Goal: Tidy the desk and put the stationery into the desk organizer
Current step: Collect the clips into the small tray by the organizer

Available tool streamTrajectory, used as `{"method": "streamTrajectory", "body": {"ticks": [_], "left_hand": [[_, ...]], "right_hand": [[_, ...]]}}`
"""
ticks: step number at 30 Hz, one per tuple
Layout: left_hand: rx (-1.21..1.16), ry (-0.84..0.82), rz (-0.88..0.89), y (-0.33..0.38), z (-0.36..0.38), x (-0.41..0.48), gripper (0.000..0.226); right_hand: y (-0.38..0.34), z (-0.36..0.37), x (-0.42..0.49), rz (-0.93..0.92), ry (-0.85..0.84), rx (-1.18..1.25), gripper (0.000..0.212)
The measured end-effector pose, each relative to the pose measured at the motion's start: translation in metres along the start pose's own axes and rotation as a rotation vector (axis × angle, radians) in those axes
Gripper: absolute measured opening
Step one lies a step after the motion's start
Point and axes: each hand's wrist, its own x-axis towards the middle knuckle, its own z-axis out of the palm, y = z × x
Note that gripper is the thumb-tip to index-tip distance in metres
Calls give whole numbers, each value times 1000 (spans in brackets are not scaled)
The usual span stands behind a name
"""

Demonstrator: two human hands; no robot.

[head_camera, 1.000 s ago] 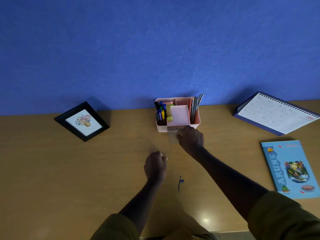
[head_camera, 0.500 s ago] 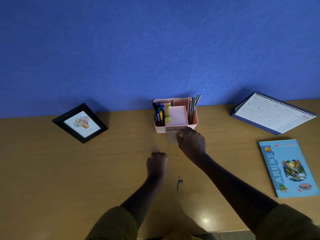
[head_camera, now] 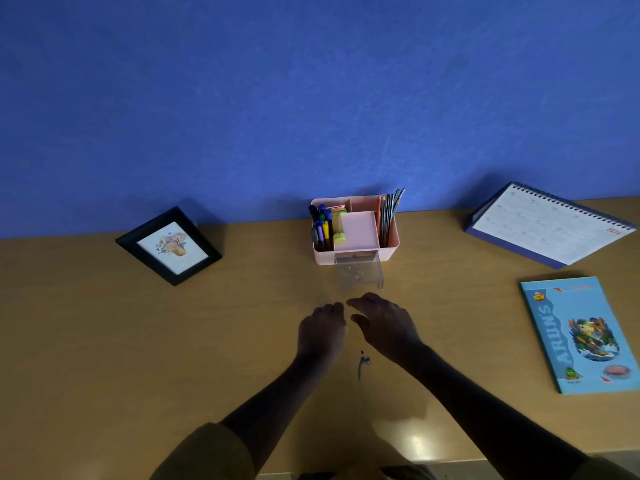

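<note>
A pink desk organizer (head_camera: pixel 389 249) stands at the back of the desk against the wall. It holds several pens on its left, a pink pad in the middle and pencils on its right. Its clear drawer (head_camera: pixel 360 273) is pulled out toward me. Just in front of the drawer, my left hand (head_camera: pixel 322 329) is curled into a fist, knuckles up; whether it holds anything is hidden. My right hand (head_camera: pixel 384 323) hovers right beside it with fingers spread and nothing in it, its fingertips almost touching the left fist. A small blue item or mark (head_camera: pixel 362 363) lies on the desk between my wrists.
A black picture frame (head_camera: pixel 169 245) lies at the back left. A spiral desk calendar (head_camera: pixel 550 225) stands at the back right, and a light blue book (head_camera: pixel 581 336) lies in front of it. The wooden desk (head_camera: pixel 138 341) ends at the blue wall.
My right hand has come back from the front of the organizer to beside my left fist, leaving the clear drawer standing open. The left fist shifted slightly forward.
</note>
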Motion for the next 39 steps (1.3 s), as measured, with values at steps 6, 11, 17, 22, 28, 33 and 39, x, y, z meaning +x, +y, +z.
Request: {"method": "streamTrajectory", "body": {"ticks": [6, 11, 17, 22, 28, 33, 39], "left_hand": [[-163, 164, 28, 12, -12, -5, 12], [-361, 265, -91, 20, -32, 1, 25], [-461, 268, -219, 17, -37, 7, 27], [-427, 247, -278, 12, -36, 0, 25], [-402, 206, -348, 3, -34, -3, 22], [-402, 181, -372, 0, -30, -4, 22], [-404, 142, -396, -3, -25, -8, 22]], "right_hand": [[7, -15, 10, -32, 0, -90, 11], [11, -37, 32, -9, 56, -45, 3], [19, -41, 72, 160, 136, -92, 9], [12, -29, 88, 203, 36, -169, 15], [17, -22, 91, 223, 64, -182, 22], [35, -32, 81, 156, 181, -34, 19], [94, -49, 57, 233, 290, 43, 9]]}}
